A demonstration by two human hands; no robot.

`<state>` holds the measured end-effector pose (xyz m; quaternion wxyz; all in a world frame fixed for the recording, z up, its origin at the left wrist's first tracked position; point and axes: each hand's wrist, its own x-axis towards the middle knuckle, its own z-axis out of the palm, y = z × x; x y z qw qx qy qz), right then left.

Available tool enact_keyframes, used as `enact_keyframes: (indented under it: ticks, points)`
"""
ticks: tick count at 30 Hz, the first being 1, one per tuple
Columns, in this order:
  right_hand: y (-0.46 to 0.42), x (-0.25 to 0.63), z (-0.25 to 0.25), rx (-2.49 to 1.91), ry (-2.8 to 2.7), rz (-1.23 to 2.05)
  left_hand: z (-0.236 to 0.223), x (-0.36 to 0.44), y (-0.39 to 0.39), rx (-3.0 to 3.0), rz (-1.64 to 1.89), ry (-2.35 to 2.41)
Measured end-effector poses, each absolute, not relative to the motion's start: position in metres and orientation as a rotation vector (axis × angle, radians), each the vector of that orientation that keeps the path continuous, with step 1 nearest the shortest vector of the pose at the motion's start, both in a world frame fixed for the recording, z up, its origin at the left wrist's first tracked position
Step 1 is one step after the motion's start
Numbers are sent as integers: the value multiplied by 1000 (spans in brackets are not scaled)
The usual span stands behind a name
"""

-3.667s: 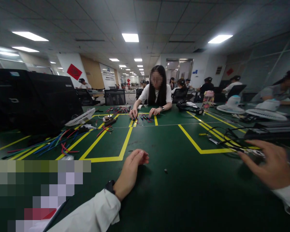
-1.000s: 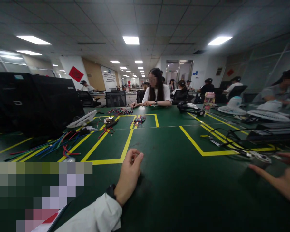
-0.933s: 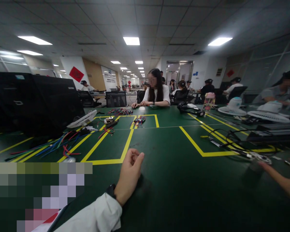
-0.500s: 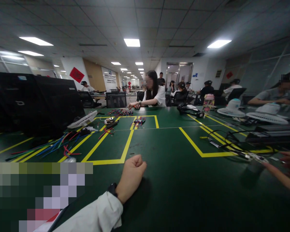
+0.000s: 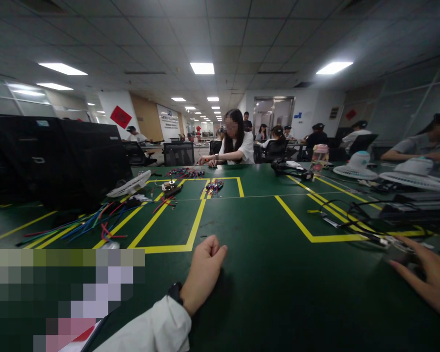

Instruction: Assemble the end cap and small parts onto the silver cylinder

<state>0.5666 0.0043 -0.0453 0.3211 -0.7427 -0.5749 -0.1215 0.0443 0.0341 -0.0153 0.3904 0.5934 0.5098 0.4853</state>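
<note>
My left hand (image 5: 204, 271) rests on the green mat (image 5: 278, 293) near the front edge. It is curled into a loose fist with the thumb on top, and whatever is inside is hidden. A black watch and a white sleeve show at its wrist. My right hand (image 5: 427, 276) lies at the far right with its fingers stretched out and spread, palm down. Its fingertips are just short of a small metal part (image 5: 386, 241) at the end of a tangle of black cables (image 5: 352, 215).
Yellow tape lines (image 5: 194, 230) mark boxes on the mat. Coloured wires (image 5: 84, 226) lie at the left before black cases (image 5: 58, 156). White fan parts (image 5: 412, 178) and a bottle (image 5: 318, 159) stand at the right. A person (image 5: 234, 144) sits opposite; others work behind.
My left hand went from loosely pinched fingers to a fist. My right hand slid out to the right edge, then came back toward the cable end with fingers spread.
</note>
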Motion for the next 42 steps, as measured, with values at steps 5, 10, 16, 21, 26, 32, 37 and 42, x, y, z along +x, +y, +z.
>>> enact_keyframes:
  ticks: [5,10,16,21,26,32,37,42]
  points:
    - [2,541,-29,-1916,-1577,-287,-15,45,35,1497,1239,1287]
    - [13,441,5,-1563,-1465,327,-13,46,34,1505,1243,1283]
    - [29,301,16,-919,-879,1703,-7,49,29,1562,1251,1219]
    - [28,244,3,-661,-688,2103,0,53,20,1690,1201,1098]
    - [29,244,-2,-639,-686,2169,7,58,7,1903,1056,1039]
    - [30,247,1,-684,-661,2171,9,61,3,2008,1051,1037]
    - [25,242,2,-688,-742,2082,8,61,5,1963,1053,1081]
    - [18,242,-2,-781,-1264,1508,8,61,4,1944,1032,1081]
